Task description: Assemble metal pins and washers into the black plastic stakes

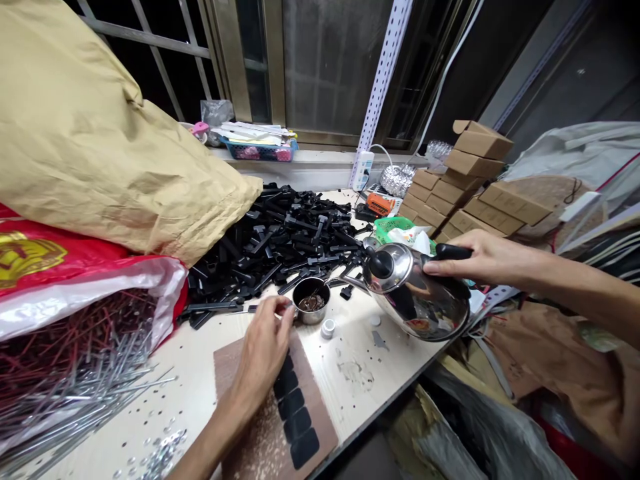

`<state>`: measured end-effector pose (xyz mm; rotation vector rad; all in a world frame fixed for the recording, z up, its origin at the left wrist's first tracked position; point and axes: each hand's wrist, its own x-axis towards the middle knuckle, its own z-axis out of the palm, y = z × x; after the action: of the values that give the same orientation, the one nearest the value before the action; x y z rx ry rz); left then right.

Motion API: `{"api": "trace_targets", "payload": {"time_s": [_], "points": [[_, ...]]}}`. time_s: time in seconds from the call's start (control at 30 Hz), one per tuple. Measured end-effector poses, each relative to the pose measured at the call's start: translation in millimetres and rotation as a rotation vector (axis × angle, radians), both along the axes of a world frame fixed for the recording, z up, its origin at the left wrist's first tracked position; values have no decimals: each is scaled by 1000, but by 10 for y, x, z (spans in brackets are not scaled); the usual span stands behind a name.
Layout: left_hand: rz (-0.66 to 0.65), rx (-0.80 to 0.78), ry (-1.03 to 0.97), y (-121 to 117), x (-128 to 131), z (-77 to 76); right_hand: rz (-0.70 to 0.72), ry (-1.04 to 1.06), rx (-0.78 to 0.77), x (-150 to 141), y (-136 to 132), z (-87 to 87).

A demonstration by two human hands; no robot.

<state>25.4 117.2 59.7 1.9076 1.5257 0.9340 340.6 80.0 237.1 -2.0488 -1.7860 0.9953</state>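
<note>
A shiny metal kettle with a black lid knob is tipped to the left, held by its black handle in my right hand. Its thin spout reaches the rim of a small metal cup on the table. Something dark brown lies inside the cup; whether liquid is flowing cannot be seen. My left hand has its fingers closed at the cup's left side, where the handle is, mostly hidden by them. A small white cap stands just right of the cup.
Black plastic parts are heaped behind the cup. A brown board with black pads lies in front. Metal rods spill from a red bag at left. Small cardboard boxes and a green basket stand at right.
</note>
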Motion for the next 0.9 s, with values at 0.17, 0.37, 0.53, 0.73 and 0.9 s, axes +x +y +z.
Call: {"api": "trace_targets", "payload": {"time_s": [0.17,0.37,0.53,0.73,0.9], "points": [[-206,-76,13,-349,218,-77,23,-36,-1,45,-4,31],[-256,-143,220,-425,382,-209,45,-76,8,104,8,83],[-277,-192,302,-379,411,-239,25,-72,60,43,-9,153],[-304,-171,316,-341,444,-317,35,-88,42,2,-14,189],[-310,-195,286,-315,448,-340,30,-120,61,3,-15,205]]}}
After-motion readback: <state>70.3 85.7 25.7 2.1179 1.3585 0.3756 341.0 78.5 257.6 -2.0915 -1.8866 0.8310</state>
